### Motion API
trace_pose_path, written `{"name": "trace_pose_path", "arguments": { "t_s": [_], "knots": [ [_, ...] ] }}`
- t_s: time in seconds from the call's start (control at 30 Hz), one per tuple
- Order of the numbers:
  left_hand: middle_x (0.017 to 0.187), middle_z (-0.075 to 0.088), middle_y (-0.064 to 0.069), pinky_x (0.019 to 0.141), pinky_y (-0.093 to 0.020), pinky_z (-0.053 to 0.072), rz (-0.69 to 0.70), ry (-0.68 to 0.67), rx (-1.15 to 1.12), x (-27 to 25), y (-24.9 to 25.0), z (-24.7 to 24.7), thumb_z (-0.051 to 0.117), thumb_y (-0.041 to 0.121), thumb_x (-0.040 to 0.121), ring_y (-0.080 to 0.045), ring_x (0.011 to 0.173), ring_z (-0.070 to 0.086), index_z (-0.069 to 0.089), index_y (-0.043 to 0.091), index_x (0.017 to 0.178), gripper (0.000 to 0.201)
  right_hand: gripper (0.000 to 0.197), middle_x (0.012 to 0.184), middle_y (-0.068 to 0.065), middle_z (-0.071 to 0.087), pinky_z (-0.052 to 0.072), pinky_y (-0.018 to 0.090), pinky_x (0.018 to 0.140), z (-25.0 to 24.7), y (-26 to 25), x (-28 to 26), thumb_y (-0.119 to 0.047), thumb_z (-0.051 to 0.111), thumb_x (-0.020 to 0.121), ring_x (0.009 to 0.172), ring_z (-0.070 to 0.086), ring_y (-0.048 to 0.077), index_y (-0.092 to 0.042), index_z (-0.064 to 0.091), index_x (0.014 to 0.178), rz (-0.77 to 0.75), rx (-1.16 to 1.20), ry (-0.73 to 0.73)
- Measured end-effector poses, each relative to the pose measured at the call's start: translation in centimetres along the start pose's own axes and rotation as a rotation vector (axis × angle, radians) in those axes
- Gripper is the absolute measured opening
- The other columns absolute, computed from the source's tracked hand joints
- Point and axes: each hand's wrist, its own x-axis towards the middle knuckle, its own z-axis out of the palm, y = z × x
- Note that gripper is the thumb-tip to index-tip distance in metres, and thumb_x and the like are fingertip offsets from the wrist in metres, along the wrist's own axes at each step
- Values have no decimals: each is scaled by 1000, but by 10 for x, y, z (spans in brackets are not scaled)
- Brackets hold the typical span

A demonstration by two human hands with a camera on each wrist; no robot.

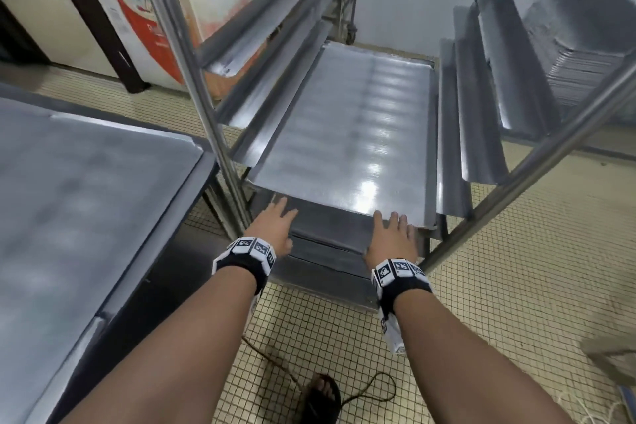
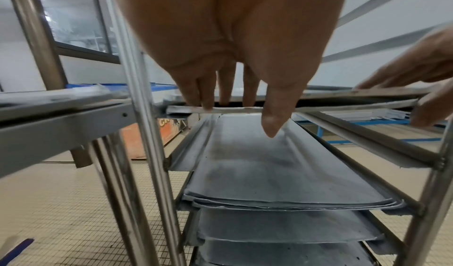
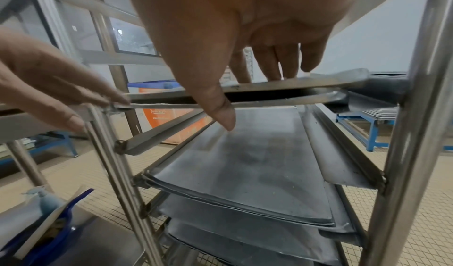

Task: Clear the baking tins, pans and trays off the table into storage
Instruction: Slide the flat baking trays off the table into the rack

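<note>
A shiny flat baking tray [image 1: 344, 134] lies on the runners of a steel rack [image 1: 206, 107], its near edge sticking out toward me. My left hand [image 1: 278, 220] touches the tray's front left corner with straight fingers [image 2: 208, 103], the thumb hanging below the rim. My right hand [image 1: 392, 231] lays straight fingers [image 3: 282, 72] on the front right edge, thumb pointing down in front. The rim [image 3: 294, 84] sits just above another tray edge. Darker trays [image 2: 282, 173] fill the lower levels. On the table at left lies another large tray [image 1: 86, 175].
The dark table edge [image 1: 165, 237] stands close to the rack's left post. A second rack at right holds a stack of trays [image 1: 585, 72]. A cable [image 1: 361, 389] and my sandalled foot [image 1: 320, 392] are on the tiled floor. A spray bottle [image 3: 49, 200] stands low left.
</note>
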Motion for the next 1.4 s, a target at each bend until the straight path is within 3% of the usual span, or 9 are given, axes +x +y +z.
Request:
{"name": "trace_pose_path", "arguments": {
  "t_s": [0.13, 0.27, 0.43, 0.6, 0.73, 0.97, 1.1, 1.33, 1.4],
  "knots": [
    [125, 64, -7, 92, -44, 55, -121, -33, -120, -59, -23, -9, 57, 30, 92, -29, 112, 63, 56, 21, 127, 37, 53, 147, 12, 43, 27, 42, 115, -20, -35, -37, -32, 60, 90, 139, 35, 31, -19, 46, 139, -91, -40, -45],
    [124, 65, -8, 91, -44, 55, -240, 21, -151, -120, -63, -17, 55, 32, 92, -31, 112, 64, 58, 25, 127, 36, 27, 113, 9, 68, 52, 38, 88, -36, -90, -76, -25, 56, 89, 105, 63, 30, -14, 66, 112, -216, -24, -78],
    [128, 63, -11, 97, -42, 51, -428, 173, -246, -201, -128, -8, 55, 26, 90, -34, 117, 61, 60, 18, 129, 40, 26, 110, 10, 70, 55, 39, 83, -39, -163, -122, -25, 52, 93, 100, 68, 33, -13, 69, 109, -390, -13, -38],
    [136, 55, -12, 103, -44, 46, -692, 229, -348, -284, -189, 24, 54, 40, 93, -35, 126, 51, 51, 17, 138, 50, 29, 109, 9, 70, 56, 39, 84, -27, -236, -156, -37, 55, 94, 101, 67, 31, -14, 66, 108, -562, 16, -21],
    [149, 41, -6, 108, -48, 40, -978, 183, -428, -341, -227, 60, 48, 30, 92, -31, 137, 37, 40, 26, 146, 54, 34, 106, 8, 71, 57, 37, 81, -11, -290, -172, -40, 55, 92, 100, 67, 29, -18, 64, 117, -711, 28, -32],
    [165, 2, -5, 113, -69, 10, -1383, 137, -512, -409, -244, 97, 36, 71, 88, -39, 150, 1, 17, 46, 150, 69, 40, 119, 8, 67, 52, 34, 94, 11, -372, -167, -40, 56, 88, 111, 63, 28, -13, 66, 117, -886, -25, -74],
    [164, -22, 5, 111, -71, 9, -1444, 65, -602, -423, -241, 103, 25, 88, 79, -36, 152, -12, -10, 60, 146, 81, 40, 111, 10, 70, 52, 32, 85, 19, -407, -156, -44, 51, 85, 102, 65, 29, -13, 70, 104, -822, -108, -153],
    [165, -18, 5, 110, -70, 20, -1482, 46, -687, -411, -253, 90, 42, 83, 78, -37, 151, -12, 0, 60, 147, 84, 36, 104, 10, 72, 52, 40, 90, 22, -466, -142, -41, 60, 66, 97, 67, 34, -12, 69, 86, -717, -38, -268],
    [165, -18, 4, 111, -69, 21, -1498, 47, -702, -406, -257, 89, 45, 84, 77, -38, 151, -11, -1, 59, 148, 88, 41, 110, 10, 70, 51, 40, 92, 22, -479, -136, -42, 60, 67, 103, 65, 35, -15, 71, 95, -741, -44, -255]
  ]
}}
